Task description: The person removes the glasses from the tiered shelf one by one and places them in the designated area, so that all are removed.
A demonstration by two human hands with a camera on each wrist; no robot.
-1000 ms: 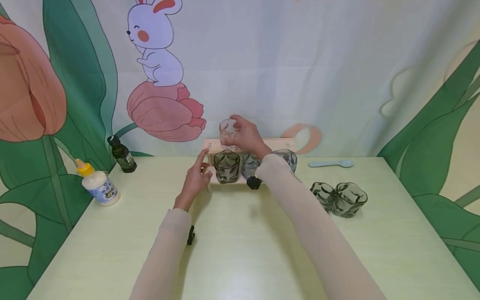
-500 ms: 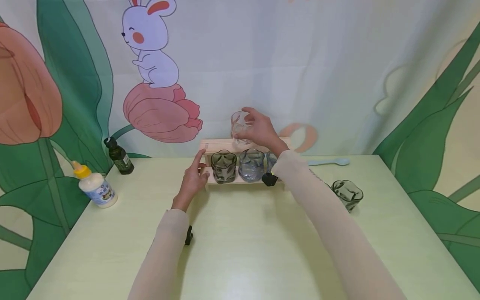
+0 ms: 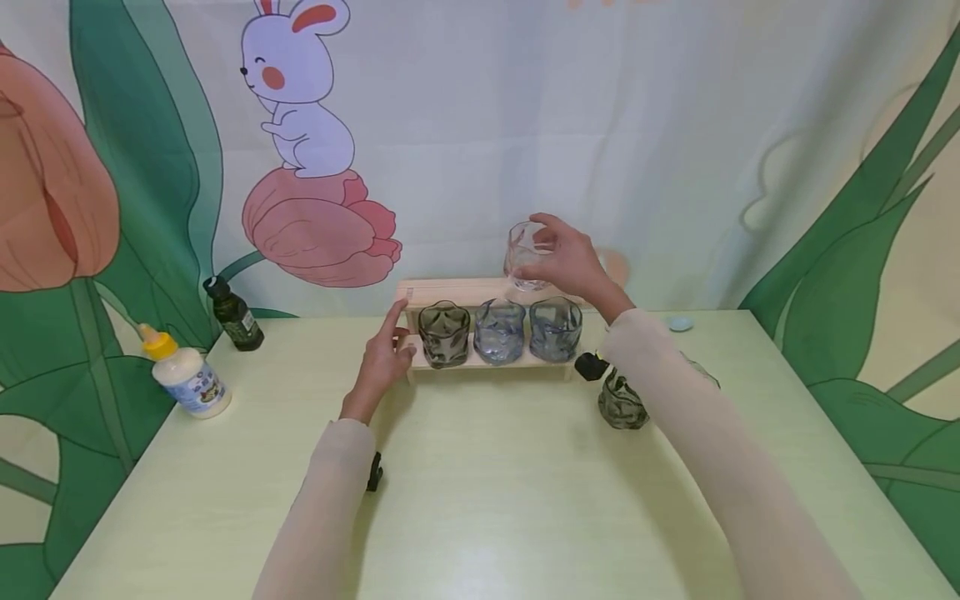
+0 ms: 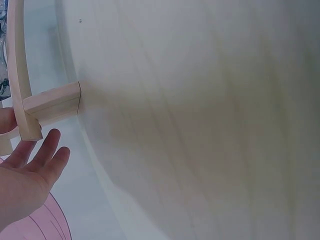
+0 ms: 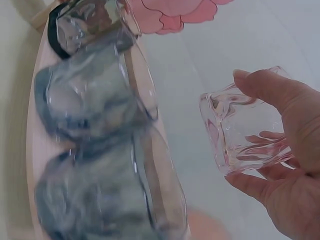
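Note:
My right hand (image 3: pixel 570 260) grips a clear pinkish glass (image 3: pixel 523 252) in the air above the right end of a small wooden rack (image 3: pixel 450 291); the right wrist view shows my fingers (image 5: pixel 280 95) curled round the glass (image 5: pixel 240 127). On the rack's lower step stand a grey-green glass (image 3: pixel 444 334), a blue glass (image 3: pixel 499 331) and a grey-blue glass (image 3: pixel 555 328). My left hand (image 3: pixel 384 354) rests with straight fingers against the rack's left end; the left wrist view shows those fingers (image 4: pixel 42 157) by the wooden frame (image 4: pixel 35 107).
A green glass (image 3: pixel 621 404) stands on the pale table (image 3: pixel 480 492) under my right forearm. A yellow-capped white bottle (image 3: pixel 183 373) and a dark bottle (image 3: pixel 232 313) stand at the left. A light blue spoon's tip (image 3: pixel 680 323) lies behind my right arm.
My right hand has carried the clear glass to the right, from above the rack's left part to above its right end. My left hand has stayed at the rack's left end.

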